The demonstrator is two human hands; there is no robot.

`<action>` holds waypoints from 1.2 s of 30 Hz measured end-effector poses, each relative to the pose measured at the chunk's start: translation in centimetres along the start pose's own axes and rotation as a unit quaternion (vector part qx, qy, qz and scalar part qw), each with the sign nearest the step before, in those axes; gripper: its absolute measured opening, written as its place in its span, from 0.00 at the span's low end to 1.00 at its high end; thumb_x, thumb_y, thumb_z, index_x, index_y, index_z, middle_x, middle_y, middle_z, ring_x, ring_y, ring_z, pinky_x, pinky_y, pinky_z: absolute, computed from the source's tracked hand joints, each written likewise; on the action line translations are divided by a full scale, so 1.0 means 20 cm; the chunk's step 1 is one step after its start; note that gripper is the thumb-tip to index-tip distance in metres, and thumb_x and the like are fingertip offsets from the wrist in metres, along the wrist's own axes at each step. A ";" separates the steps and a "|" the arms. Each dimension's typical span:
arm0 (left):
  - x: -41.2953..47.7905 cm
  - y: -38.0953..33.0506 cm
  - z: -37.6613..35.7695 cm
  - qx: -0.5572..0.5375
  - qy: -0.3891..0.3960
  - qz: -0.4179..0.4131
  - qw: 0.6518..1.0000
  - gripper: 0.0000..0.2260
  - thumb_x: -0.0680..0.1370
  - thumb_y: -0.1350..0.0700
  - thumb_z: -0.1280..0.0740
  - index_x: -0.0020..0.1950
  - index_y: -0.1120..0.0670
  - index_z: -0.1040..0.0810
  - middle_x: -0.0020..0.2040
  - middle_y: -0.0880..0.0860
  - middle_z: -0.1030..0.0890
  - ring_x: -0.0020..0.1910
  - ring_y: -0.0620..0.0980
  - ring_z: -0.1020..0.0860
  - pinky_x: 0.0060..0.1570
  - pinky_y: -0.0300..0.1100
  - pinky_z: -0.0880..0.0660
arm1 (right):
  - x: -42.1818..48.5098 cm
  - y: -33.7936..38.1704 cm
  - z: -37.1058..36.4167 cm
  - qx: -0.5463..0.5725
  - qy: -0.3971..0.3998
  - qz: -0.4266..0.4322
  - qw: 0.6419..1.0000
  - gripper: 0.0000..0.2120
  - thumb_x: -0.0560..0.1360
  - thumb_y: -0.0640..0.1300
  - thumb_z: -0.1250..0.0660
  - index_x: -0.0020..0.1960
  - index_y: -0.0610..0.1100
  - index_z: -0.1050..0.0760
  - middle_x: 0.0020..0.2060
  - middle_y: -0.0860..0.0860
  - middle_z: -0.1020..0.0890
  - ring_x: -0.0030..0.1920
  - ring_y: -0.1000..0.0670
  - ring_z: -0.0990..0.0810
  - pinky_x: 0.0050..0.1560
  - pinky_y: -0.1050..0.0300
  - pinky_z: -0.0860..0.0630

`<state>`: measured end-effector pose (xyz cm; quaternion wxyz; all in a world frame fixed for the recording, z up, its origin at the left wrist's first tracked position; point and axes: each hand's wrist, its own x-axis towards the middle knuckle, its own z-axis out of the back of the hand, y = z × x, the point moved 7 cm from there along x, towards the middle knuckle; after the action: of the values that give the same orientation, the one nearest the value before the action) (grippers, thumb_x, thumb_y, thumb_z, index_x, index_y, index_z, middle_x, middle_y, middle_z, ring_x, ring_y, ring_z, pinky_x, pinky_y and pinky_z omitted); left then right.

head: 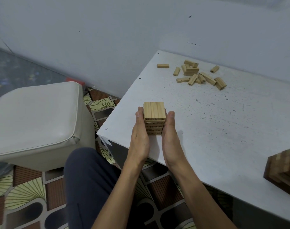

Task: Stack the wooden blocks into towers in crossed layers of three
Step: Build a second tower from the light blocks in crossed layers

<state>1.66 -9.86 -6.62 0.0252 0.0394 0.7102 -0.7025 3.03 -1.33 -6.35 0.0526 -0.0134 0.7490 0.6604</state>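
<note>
A tower of light wooden blocks, several crossed layers high, stands near the front left corner of the white table. My left hand presses flat against its left side, fingers straight. My right hand presses flat against its right side in the same way. Several loose blocks lie scattered at the far side of the table, with one single block apart to their left.
A darker wooden stack stands at the table's right edge, partly cut off. A cream padded stool sits left of the table on the patterned floor. My leg in dark trousers is below. A pale wall runs behind.
</note>
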 end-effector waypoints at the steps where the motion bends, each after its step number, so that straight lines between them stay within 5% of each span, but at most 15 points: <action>1: -0.01 -0.01 0.00 -0.001 -0.004 0.000 1.000 0.35 0.78 0.30 0.57 0.80 0.47 0.43 0.78 0.45 0.37 0.76 0.38 0.41 0.78 0.46 0.45 | 0.00 0.00 0.00 -0.006 -0.003 -0.003 1.000 0.43 0.73 0.76 0.52 0.79 0.50 0.40 0.72 0.54 0.29 0.72 0.58 0.32 0.76 0.49 0.39; 4: -0.03 -0.04 0.02 0.000 -0.024 -0.013 1.000 0.33 0.80 0.33 0.59 0.81 0.47 0.45 0.79 0.41 0.42 0.76 0.33 0.45 0.78 0.39 0.49 | -0.02 0.02 0.02 -0.031 -0.018 -0.007 0.999 0.49 0.67 0.82 0.52 0.80 0.55 0.47 0.77 0.58 0.38 0.76 0.61 0.40 0.78 0.51 0.44; 9: -0.06 -0.12 0.02 0.019 -0.022 -0.064 0.998 0.30 0.81 0.36 0.60 0.81 0.44 0.49 0.79 0.37 0.46 0.75 0.29 0.49 0.73 0.28 0.51 | -0.05 0.11 0.04 -0.049 -0.020 0.040 0.998 0.44 0.70 0.78 0.55 0.80 0.58 0.51 0.77 0.66 0.46 0.74 0.69 0.47 0.76 0.62 0.49; 13: -0.08 -0.17 -0.02 0.042 0.000 -0.078 0.996 0.29 0.81 0.40 0.59 0.81 0.47 0.51 0.80 0.40 0.48 0.70 0.20 0.49 0.64 0.17 0.50 | -0.06 0.13 0.01 -0.056 -0.003 0.051 0.997 0.47 0.67 0.82 0.55 0.80 0.59 0.53 0.78 0.64 0.46 0.76 0.66 0.47 0.78 0.56 0.48; 16: -0.08 -0.19 -0.03 0.046 0.005 -0.088 0.995 0.29 0.80 0.41 0.59 0.81 0.48 0.53 0.80 0.41 0.50 0.69 0.19 0.50 0.63 0.17 0.50 | -0.07 0.13 -0.01 -0.060 0.010 0.057 0.997 0.47 0.68 0.81 0.55 0.80 0.59 0.54 0.79 0.61 0.46 0.77 0.63 0.46 0.78 0.54 0.46; 20: -0.09 -0.20 -0.04 0.058 0.004 -0.092 0.994 0.29 0.81 0.42 0.59 0.81 0.48 0.53 0.81 0.42 0.50 0.73 0.27 0.51 0.64 0.17 0.51 | -0.08 0.14 -0.02 -0.060 0.016 0.052 0.997 0.48 0.66 0.83 0.55 0.80 0.61 0.54 0.78 0.62 0.45 0.75 0.66 0.43 0.72 0.66 0.43; 26: -0.08 -0.20 -0.03 0.058 -0.001 -0.107 0.993 0.30 0.81 0.39 0.57 0.81 0.49 0.53 0.81 0.43 0.50 0.74 0.28 0.51 0.67 0.20 0.50 | -0.07 0.14 -0.02 -0.058 0.014 0.056 0.997 0.48 0.66 0.83 0.54 0.80 0.61 0.53 0.79 0.61 0.44 0.75 0.64 0.43 0.74 0.64 0.43; 30: -0.09 -0.20 -0.03 0.065 -0.005 -0.107 0.992 0.23 0.85 0.49 0.57 0.81 0.49 0.55 0.81 0.46 0.48 0.76 0.33 0.49 0.67 0.20 0.49 | -0.07 0.14 -0.02 -0.060 0.009 0.059 0.996 0.47 0.66 0.82 0.55 0.80 0.60 0.53 0.79 0.61 0.46 0.77 0.63 0.46 0.79 0.53 0.47; 36: -0.09 -0.20 -0.02 0.083 -0.009 -0.118 0.989 0.22 0.87 0.54 0.56 0.81 0.49 0.55 0.81 0.46 0.49 0.76 0.33 0.50 0.70 0.23 0.49 | -0.06 0.13 -0.01 -0.054 0.001 0.058 0.997 0.48 0.68 0.81 0.54 0.80 0.58 0.52 0.79 0.61 0.45 0.76 0.64 0.46 0.79 0.53 0.47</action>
<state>3.07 -9.44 -2.47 -0.0549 -0.0491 0.6489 -0.7573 4.01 -1.17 -3.55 0.0121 0.0266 0.7118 0.7018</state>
